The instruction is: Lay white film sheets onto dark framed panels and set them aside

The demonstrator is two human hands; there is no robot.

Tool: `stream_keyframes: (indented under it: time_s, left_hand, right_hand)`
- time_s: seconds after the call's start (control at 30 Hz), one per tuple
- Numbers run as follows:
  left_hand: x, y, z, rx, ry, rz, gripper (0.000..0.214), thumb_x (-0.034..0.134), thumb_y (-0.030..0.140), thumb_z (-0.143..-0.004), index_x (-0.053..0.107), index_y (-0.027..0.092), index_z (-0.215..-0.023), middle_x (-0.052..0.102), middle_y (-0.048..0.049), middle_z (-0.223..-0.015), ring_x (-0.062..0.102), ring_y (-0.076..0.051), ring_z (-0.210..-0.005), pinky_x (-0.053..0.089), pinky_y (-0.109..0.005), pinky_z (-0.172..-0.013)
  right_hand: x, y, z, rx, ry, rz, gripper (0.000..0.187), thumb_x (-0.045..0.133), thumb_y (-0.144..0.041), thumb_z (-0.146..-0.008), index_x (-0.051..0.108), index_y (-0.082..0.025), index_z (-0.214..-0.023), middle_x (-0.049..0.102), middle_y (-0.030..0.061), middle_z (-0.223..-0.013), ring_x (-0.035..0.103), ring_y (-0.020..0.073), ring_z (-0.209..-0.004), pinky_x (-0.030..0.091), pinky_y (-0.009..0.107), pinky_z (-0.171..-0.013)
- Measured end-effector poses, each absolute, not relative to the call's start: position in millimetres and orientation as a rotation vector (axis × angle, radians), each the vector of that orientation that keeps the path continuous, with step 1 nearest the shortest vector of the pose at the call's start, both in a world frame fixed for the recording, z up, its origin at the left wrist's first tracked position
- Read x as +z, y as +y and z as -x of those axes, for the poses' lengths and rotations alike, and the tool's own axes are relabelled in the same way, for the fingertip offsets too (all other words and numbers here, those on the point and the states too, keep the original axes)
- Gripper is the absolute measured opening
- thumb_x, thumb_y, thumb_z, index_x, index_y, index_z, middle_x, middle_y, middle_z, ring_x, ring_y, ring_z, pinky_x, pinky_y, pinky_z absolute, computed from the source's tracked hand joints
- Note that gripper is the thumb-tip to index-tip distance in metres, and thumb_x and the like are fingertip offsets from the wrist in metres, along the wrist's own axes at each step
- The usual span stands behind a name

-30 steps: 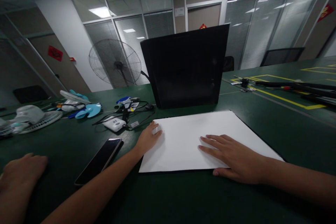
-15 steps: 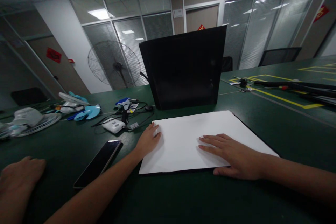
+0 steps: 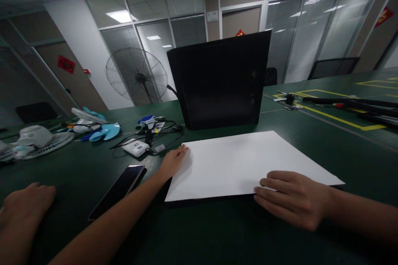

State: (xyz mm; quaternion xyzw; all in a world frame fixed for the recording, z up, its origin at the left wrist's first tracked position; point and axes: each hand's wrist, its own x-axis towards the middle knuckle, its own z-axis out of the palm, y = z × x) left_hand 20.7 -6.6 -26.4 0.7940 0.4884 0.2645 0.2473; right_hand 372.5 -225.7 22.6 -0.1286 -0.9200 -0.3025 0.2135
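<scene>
Green matting covers the bench (image 3: 217, 232), with glass office partitions behind. A white sheet (image 3: 236, 161) lies flat near the front edge, a little right of the middle.

The right hand (image 3: 292, 198) sits at the sheet's near edge by its right corner. Its fingers are curled over the top of the paper and its thumb is out of sight, so I cannot tell whether it pinches the sheet or only presses on it. That right corner seems to stand slightly off the matting. The left hand (image 3: 172, 161) lies flat and spread at the sheet's far left corner, its fingertips just on the paper, holding nothing.

The work in hand looks like handling the sheet by its edge. Doing that well probably means keeping the left fingertips light, so the paper can move without buckling. The right thumb should go fully under the edge, so the sheet bends evenly and does not crease at the corner.

A black bag (image 3: 220, 80) stands upright just beyond the sheet's far edge, close enough to get in the way. A phone (image 3: 116, 192) lies face up near the left forearm. Further left are cables with a small white box (image 3: 136, 147) and fan parts (image 3: 40, 140). Another hand (image 3: 26, 207) rests at the front left corner.
</scene>
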Motion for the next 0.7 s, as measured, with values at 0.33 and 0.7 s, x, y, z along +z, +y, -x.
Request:
stream_keyframes:
  time_s: [0.33, 0.7]
  left_hand:
    - [-28, 11, -7, 0.842, 1.236, -2.167, 0.046, 0.055, 0.017, -0.079, 0.079, 0.019, -0.119, 0.073, -0.0066, -0.133, 0.066, -0.029, -0.129, 0.041, -0.048, -0.121]
    - [-30, 4, -8, 0.859, 0.926, -2.369, 0.047, 0.068, 0.032, -0.082, 0.074, 0.023, -0.128, 0.069, -0.0088, -0.140, 0.059, -0.033, -0.138, 0.037, -0.055, -0.124]
  right_hand:
    - [40, -221, -411, -1.028, -2.420, 0.484, 0.030, 0.049, -0.014, -0.100, 0.069, -0.011, -0.122, 0.066, 0.0119, -0.131, 0.064, 0.0203, -0.119, 0.060, 0.035, -0.086]
    - [37, -203, -425, -0.986, -2.212, 0.648, 0.041, 0.079, -0.008, -0.080, 0.066, -0.011, -0.119, 0.070, 0.0102, -0.114, 0.067, 0.0189, -0.104, 0.058, 0.035, -0.086]
